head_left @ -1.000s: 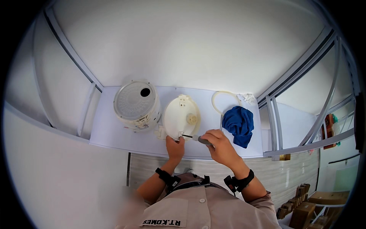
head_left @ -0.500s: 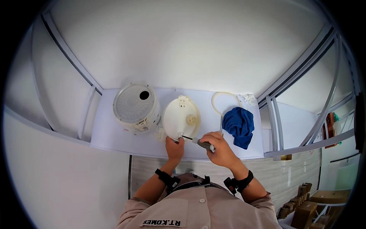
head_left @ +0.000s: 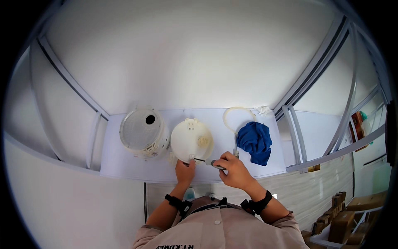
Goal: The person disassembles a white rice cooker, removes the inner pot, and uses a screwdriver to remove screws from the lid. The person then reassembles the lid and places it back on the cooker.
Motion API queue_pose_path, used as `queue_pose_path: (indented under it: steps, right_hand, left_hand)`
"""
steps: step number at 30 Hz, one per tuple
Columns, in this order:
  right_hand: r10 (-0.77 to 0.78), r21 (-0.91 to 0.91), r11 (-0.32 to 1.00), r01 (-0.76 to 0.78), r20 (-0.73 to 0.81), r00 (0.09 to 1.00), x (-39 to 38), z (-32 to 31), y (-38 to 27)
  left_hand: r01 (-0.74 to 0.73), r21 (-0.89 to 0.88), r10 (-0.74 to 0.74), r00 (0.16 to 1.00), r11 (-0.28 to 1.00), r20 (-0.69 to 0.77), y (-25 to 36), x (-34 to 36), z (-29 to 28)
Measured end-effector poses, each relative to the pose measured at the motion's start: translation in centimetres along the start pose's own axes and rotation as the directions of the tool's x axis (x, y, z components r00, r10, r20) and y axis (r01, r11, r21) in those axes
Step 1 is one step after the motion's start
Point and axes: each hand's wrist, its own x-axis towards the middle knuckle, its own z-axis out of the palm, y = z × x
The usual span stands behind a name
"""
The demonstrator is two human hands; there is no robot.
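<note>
A round cream-white plastic cover (head_left: 182, 139), like a shallow bowl, lies on the white table with its hollow side up. My left hand (head_left: 185, 172) grips its near rim, thumb and fingers closed on the edge. My right hand (head_left: 237, 172) is closed round the grey handle of a screwdriver (head_left: 211, 162). The shaft points left, its tip at a small fitting on the cover's near edge, beside my left fingertips. Inside the cover, right of centre, sits a round cream knob-like part (head_left: 203, 141). A small pale piece (head_left: 172, 157) shows partly behind my left hand.
Left of the cover stands a white cylindrical housing (head_left: 141, 130) with a dark round hole on top. To the right lie a crumpled blue cloth (head_left: 255, 141), a cream ring (head_left: 225, 120) and a thin rod-shaped tool (head_left: 236, 143). Metal frame posts (head_left: 295, 133) flank the table.
The whole view has shifted, so the table sits lower in the picture. My right hand has turned a little on the screwdriver, whose tip stays at the cover's near edge. My left hand keeps its grip.
</note>
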Motion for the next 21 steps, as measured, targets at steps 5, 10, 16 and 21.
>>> queue_pose_path:
  steps: [5, 10, 16, 21]
  right_hand:
    - [0.143, 0.169, 0.978, -0.124, -0.103, 0.984, 0.5, 0.8, -0.9]
    - [0.035, 0.151, 0.989, 0.006, -0.267, 0.963, 1.1, 2.2, 0.3]
    - [0.073, 0.247, 0.969, -0.002, -0.276, 0.958, 1.5, 2.0, -0.5]
    - [0.045, 0.263, 0.964, 0.022, -0.245, 0.968, 1.5, 3.6, 0.5]
  left_hand:
    - [-0.049, 0.198, 0.044, 0.999, 0.979, 0.028, -1.6, 1.3, -0.8]
    - [-0.049, 0.568, -0.007, 0.995, 0.821, 0.095, 1.5, 0.7, -2.8]
    - [-0.3, 0.721, 0.166, 0.953, 0.625, 0.253, 7.0, -0.9, -5.3]
    - [-0.808, 0.494, 0.82, 0.499, 0.322, 0.281, 5.8, 1.6, -5.1]
